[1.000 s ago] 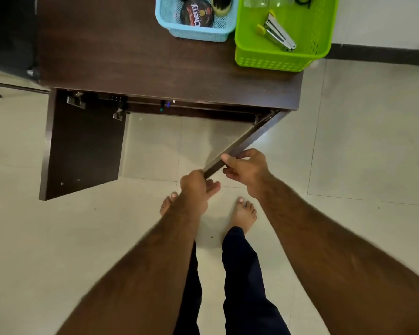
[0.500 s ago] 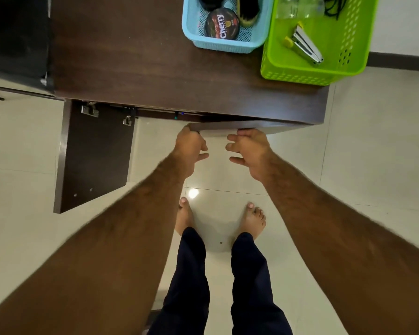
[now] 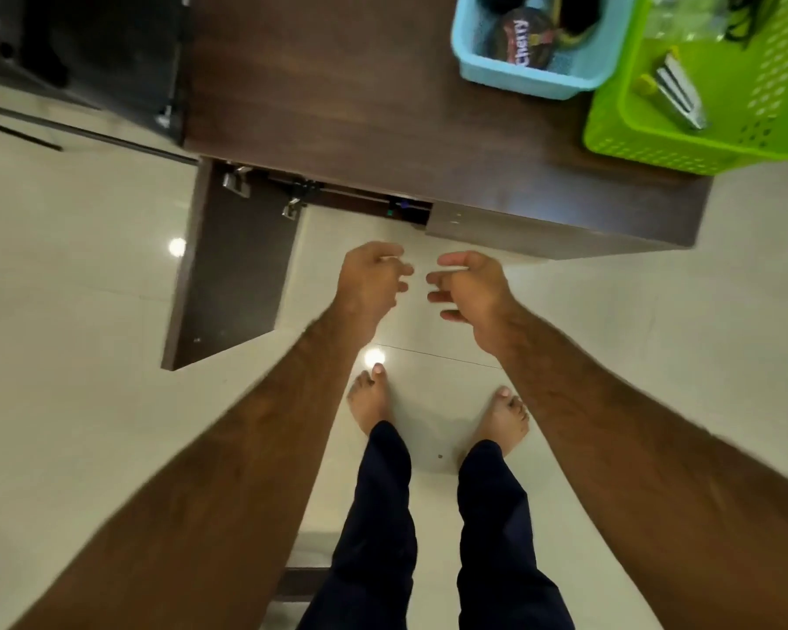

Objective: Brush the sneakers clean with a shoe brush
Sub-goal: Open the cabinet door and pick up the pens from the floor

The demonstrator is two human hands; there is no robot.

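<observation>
Door (image 3: 547,236) now closed, left grip (image 3: 370,284) and right grip (image 3: 470,288) off it, loosely curled, empty

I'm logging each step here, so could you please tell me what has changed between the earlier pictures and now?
The right cabinet door swung shut, pushed by both hands. The left hand and right hand have let go of it and hang in front, fingers loosely curled, holding nothing. The left cabinet door stays open; the blue basket and green basket stay on top.
</observation>
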